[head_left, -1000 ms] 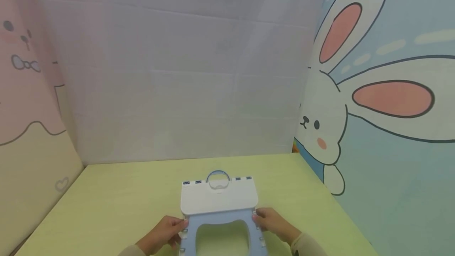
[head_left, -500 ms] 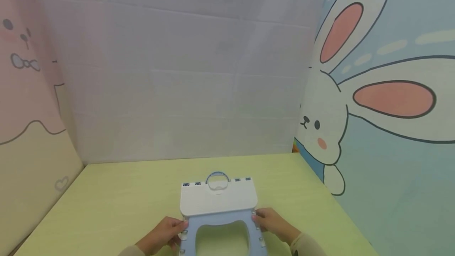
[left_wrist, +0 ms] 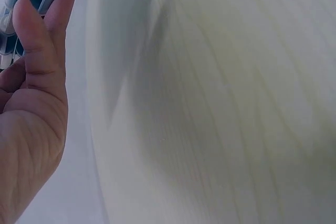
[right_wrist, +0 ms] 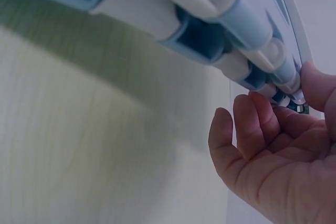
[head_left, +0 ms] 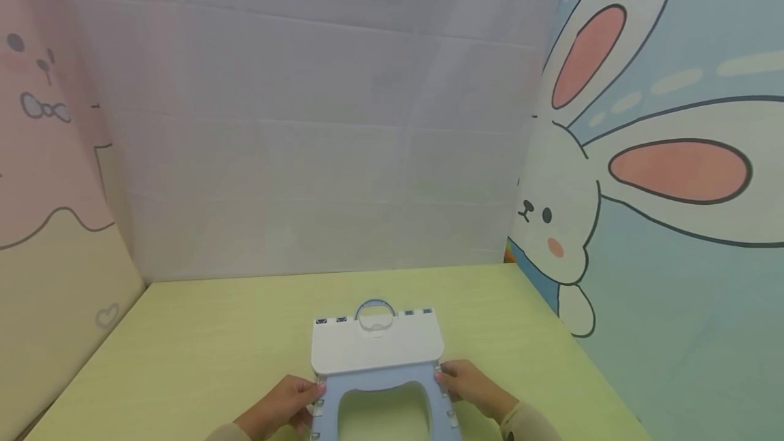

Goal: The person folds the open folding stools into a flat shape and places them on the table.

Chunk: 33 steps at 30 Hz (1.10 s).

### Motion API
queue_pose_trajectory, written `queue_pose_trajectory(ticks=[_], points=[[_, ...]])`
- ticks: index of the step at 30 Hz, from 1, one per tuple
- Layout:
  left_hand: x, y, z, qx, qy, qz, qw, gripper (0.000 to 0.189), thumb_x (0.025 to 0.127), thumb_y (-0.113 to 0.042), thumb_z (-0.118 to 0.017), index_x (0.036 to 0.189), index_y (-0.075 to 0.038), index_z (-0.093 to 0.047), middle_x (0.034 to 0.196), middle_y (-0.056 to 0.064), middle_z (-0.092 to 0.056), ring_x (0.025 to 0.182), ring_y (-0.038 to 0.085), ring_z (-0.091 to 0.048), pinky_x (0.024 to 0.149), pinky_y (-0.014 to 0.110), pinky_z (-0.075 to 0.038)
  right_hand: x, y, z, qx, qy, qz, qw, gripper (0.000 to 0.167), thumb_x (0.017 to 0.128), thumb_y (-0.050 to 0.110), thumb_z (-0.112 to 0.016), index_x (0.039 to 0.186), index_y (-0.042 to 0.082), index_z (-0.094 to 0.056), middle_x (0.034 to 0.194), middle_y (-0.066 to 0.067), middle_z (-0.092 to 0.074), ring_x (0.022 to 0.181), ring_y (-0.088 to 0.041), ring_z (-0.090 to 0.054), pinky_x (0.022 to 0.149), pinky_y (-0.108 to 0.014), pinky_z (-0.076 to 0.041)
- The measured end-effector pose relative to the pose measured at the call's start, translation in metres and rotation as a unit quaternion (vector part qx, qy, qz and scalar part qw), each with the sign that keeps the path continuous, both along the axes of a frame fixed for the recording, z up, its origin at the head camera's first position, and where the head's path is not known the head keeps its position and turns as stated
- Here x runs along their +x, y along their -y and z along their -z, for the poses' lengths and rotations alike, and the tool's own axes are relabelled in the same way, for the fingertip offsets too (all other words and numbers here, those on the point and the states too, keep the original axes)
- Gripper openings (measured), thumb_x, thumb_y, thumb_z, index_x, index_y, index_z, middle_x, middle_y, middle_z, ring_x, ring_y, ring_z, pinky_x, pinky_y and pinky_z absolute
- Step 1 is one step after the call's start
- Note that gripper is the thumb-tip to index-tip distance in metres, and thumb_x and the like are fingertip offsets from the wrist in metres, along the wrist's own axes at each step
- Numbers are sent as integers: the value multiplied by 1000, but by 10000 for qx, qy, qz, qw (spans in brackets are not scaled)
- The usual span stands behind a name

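Note:
A folding step stool (head_left: 378, 346), folded flat, stands before me in the head view, with a white top panel, a pale blue leg frame and a blue carry handle (head_left: 376, 304) at the far end. Its near end runs out below the picture. My left hand (head_left: 283, 401) grips the left edge, thumb on the blue frame. On the opposite edge, my right hand (head_left: 474, 386) pinches the frame in the same way. Up close in the right wrist view, the stool's blue and white hinge joints (right_wrist: 252, 24) show above the table, with curled fingers beneath.
A pale yellow-green table (head_left: 214, 332) lies under the stool. Behind it hangs a white sheet (head_left: 318, 155). Cartoon-printed walls stand on both sides, with a white rabbit (head_left: 557, 209) on the right one.
The stool's far end and handle have sunk slightly toward me. Both hands keep their hold at the side edges and have shifted very little.

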<state>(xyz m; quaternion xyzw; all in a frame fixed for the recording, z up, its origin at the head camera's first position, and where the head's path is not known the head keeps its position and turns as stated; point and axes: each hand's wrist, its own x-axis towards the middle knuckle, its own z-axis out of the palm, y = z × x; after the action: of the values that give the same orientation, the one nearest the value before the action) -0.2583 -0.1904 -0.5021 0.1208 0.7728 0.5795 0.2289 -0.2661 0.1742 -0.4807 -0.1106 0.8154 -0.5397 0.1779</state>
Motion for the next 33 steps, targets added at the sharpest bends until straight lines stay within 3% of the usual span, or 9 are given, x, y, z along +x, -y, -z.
queue_pose_trajectory(ticks=[11, 15, 21, 33], points=[[-1, -2, 1, -419, 258, -132, 9987, 41, 98, -32, -54, 101, 6, -68, 84, 6, -68, 57, 10, -57, 55, 22, -50, 2, 2, 3, -56, 43, -7, 10000, 28, 96, 9, -51, 106, -16, -58, 93, -8, -66, 87, -26, -64, 78, -43, -55], [-1, -2, 2, -411, 330, -135, 9985, 40, 97, -31, -54, 101, 7, -68, 81, 4, -68, 56, 9, -56, 54, 21, -49, 3, 2, 3, -65, 30, -60, 10000, 28, 96, 9, -51, 105, -16, -58, 92, -8, -66, 87, -28, -64, 78, -43, -55], [1, -1, 3, -296, 283, -49, 9992, 41, 97, -32, -54, 96, 6, -68, 73, 0, -63, 53, 7, -54, 52, 19, -47, 3, 3, 4, 155, 50, -18, 9999, 23, 97, 10, -51, 96, -10, -60, 85, -2, -62, 81, -18, -60, 75, -41, -54], [1, -1, 5, -307, 238, -12, 9992, 41, 97, -33, -54, 95, 5, -69, 78, 0, -64, 54, 7, -54, 52, 19, -47, 3, 3, 8, 231, 72, 5, 9997, 23, 98, 11, -51, 95, -10, -61, 85, -2, -61, 81, -17, -59, 75, -42, -54]])
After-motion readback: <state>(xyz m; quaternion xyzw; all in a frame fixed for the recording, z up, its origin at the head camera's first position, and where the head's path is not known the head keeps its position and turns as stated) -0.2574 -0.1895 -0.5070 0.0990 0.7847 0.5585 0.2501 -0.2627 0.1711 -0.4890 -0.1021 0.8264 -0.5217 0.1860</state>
